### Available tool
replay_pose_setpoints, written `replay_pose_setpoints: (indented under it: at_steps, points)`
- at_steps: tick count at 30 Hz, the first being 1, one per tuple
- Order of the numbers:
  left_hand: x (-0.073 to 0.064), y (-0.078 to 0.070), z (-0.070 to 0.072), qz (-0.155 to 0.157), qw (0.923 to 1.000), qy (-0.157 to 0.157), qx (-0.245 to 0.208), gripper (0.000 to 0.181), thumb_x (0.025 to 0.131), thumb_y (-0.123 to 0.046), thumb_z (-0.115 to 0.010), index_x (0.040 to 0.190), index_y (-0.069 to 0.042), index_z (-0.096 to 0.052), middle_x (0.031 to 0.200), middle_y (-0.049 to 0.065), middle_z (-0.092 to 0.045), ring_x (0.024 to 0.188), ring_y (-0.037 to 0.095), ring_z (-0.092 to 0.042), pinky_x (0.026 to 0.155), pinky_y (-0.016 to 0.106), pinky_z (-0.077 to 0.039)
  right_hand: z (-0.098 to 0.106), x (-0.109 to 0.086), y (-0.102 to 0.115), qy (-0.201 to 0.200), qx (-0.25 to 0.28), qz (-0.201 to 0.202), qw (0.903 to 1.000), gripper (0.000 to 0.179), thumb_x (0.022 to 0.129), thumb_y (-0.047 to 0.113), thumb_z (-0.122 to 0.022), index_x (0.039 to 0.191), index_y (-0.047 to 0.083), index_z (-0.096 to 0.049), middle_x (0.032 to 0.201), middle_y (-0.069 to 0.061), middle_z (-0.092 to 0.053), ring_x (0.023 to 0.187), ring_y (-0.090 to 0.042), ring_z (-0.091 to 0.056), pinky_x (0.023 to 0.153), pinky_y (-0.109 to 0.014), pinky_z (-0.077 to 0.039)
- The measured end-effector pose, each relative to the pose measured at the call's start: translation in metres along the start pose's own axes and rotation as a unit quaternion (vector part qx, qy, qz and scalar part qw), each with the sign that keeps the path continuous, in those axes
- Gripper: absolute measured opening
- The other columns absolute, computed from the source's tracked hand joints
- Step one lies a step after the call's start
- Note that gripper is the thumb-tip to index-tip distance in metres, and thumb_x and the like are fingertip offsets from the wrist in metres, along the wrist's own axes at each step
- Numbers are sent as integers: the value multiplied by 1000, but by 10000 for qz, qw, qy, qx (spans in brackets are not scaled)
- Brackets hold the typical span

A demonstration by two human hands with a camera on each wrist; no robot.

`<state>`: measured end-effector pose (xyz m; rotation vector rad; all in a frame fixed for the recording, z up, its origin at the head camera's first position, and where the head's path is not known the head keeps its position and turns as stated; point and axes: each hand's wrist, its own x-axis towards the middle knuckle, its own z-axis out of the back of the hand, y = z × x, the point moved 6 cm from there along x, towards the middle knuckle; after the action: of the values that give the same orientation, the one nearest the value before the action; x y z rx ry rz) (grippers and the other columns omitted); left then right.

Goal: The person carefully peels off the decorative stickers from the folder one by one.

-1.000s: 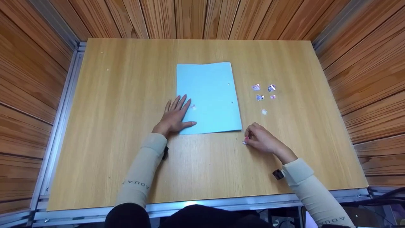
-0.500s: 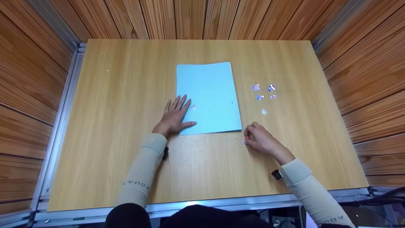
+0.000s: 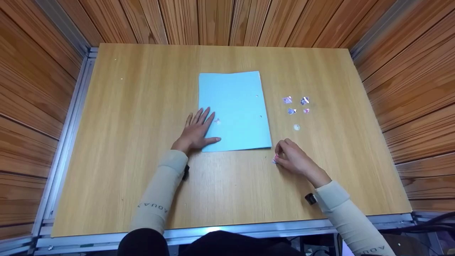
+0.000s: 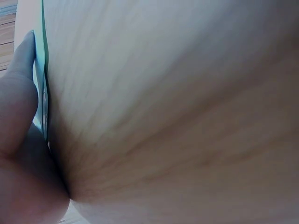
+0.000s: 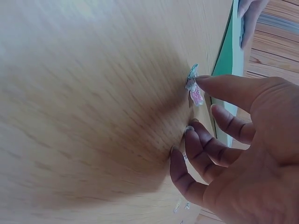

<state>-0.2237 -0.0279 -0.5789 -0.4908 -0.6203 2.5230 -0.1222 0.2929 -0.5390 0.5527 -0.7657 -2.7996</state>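
Pinched at the thumb and forefinger tips of my right hand is a small shiny butterfly sticker, pink with a turquoise edge. Its other fingers curl close to the wooden tabletop, as the right wrist view shows. This hand is just off the near right corner of a light blue folder. My left hand lies flat with spread fingers over the folder's left edge. Beside its fingertips, a small pale pink sticker shows on the blue surface. The left wrist view mostly has the tabletop, with part of the thumb at the left.
Several small shiny stickers lie right of the folder, among them a purple one and a pink one. A round white piece is nearer me. Wood-panelled walls stand at the back and sides; a metal rail runs along the front.
Both hands hold nearly the same places. The right wrist has shifted slightly, the butterfly sticker staying at its fingertips.
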Motion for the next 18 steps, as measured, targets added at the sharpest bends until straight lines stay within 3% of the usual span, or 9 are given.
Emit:
replay_pose_setpoints:
  at_steps: [8,13,18]
  points:
    - [-1,0,1,-6,10000,-22,67,96,97,-64,-58,166,-19,-9,173,5,5,158,29,11,124,56,9,0,-1,0,-14,-115,-22,9999,23,96,15,-73,113,8,-59,108,-6,-54,98,-24,-51,83,-39,-47]
    - [0,0,0,21,10000,15,70,97,96,-64,-58,166,-19,-8,173,5,5,158,29,11,124,55,10,4,2,7,-279,-354,184,9988,23,95,19,-73,111,9,-60,104,-5,-53,94,-24,-50,79,-37,-44]
    - [-1,0,-1,36,10000,-12,52,97,96,-63,-58,166,-19,-8,173,4,5,158,29,11,124,55,10,13,10,17,-514,-271,348,9977,26,95,19,-71,116,8,-60,108,-5,-54,96,-24,-51,81,-38,-45]
